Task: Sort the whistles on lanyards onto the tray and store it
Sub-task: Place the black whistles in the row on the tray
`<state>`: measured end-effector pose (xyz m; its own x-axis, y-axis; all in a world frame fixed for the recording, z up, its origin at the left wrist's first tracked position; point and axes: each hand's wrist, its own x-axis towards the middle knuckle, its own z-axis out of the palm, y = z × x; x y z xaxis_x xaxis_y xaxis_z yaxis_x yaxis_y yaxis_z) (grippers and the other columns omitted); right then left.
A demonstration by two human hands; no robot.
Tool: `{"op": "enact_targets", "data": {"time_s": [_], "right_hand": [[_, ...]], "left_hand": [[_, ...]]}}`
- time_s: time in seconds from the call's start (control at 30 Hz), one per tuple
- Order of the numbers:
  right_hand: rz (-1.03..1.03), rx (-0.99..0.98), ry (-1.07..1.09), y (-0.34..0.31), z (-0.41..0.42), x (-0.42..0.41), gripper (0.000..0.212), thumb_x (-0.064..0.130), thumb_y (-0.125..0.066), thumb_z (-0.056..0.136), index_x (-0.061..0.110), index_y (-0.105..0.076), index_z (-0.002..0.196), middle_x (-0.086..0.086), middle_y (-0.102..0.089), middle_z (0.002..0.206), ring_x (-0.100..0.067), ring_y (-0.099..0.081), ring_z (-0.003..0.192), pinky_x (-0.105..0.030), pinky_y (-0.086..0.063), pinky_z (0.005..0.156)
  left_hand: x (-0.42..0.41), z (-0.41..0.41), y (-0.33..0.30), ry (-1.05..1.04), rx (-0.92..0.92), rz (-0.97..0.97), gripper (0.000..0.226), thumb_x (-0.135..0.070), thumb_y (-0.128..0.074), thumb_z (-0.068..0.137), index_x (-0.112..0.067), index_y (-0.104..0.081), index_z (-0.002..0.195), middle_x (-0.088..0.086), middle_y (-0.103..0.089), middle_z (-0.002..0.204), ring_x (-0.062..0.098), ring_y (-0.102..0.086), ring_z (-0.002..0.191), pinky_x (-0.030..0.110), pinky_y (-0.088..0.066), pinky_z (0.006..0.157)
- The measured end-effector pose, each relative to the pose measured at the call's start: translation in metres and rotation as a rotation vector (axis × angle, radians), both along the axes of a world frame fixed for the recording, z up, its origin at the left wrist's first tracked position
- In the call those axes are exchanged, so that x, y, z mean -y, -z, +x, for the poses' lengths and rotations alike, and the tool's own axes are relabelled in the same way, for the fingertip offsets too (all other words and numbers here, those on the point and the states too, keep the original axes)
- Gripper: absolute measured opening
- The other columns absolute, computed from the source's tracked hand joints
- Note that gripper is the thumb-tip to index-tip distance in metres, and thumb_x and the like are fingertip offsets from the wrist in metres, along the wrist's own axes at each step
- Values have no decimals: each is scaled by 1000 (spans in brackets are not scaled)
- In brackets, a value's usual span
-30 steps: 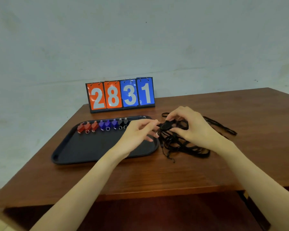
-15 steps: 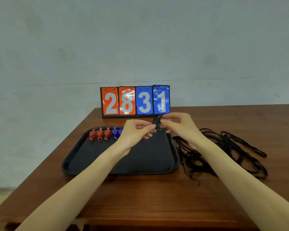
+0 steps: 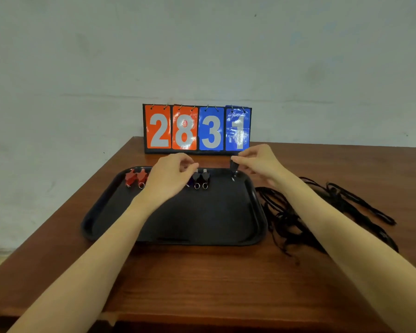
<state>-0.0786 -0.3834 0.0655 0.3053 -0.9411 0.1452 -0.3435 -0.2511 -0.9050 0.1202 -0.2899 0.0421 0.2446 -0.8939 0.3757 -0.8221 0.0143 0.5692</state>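
Observation:
A black tray (image 3: 178, 222) lies on the wooden table. Along its far edge stands a row of whistles: two red ones (image 3: 136, 177) at the left, black ones (image 3: 200, 177) further right, with a bit of a blue one behind my left hand (image 3: 171, 176). That hand hovers over the middle of the row, fingers curled, and what it holds, if anything, is hidden. My right hand (image 3: 257, 163) pinches a black whistle (image 3: 234, 167) over the tray's far right corner. A tangle of black lanyards (image 3: 298, 212) lies right of the tray.
A flip scoreboard (image 3: 197, 129) reading 2831 stands at the table's far edge behind the tray. The table (image 3: 202, 280) ends at a plain wall on the left and back. Lanyard loops (image 3: 360, 207) spread toward the right side.
My view has moved closer and lower. My right hand has carried the black whistle to the right, to the tray's far right corner. My left hand has parted from it and stays over the row.

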Motion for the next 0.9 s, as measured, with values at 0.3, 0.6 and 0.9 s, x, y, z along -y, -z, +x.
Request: {"op": "enact_targets", "data": {"time_s": [0.3, 0.6, 0.9], "right_hand": [[72, -299, -144, 18, 33, 10, 25, 24, -70, 85, 6, -70, 102, 1, -63, 86, -7, -53, 69, -18, -39, 56], [-51, -394, -65, 39, 47, 25, 24, 24, -67, 88, 3, -72, 98, -11, -68, 102, -18, -61, 96, -17, -43, 63], [-461, -608, -182, 37, 23, 2, 30, 22, -50, 98, 13, -60, 124, -3, -57, 127, -13, -53, 113, -20, -39, 92]], "left_hand": [[0, 3, 7, -38, 140, -59, 36, -41, -50, 96, -17, -60, 121, 0, -64, 116, 12, -58, 107, 26, -44, 90], [1, 6, 6, -100, 161, -85, 38, -43, -42, 98, -18, -61, 120, 0, -64, 115, 12, -58, 106, 22, -40, 86], [0, 6, 6, -64, 144, -37, 38, -41, -42, 98, -17, -58, 123, 1, -62, 121, 13, -56, 112, 22, -39, 90]]}}
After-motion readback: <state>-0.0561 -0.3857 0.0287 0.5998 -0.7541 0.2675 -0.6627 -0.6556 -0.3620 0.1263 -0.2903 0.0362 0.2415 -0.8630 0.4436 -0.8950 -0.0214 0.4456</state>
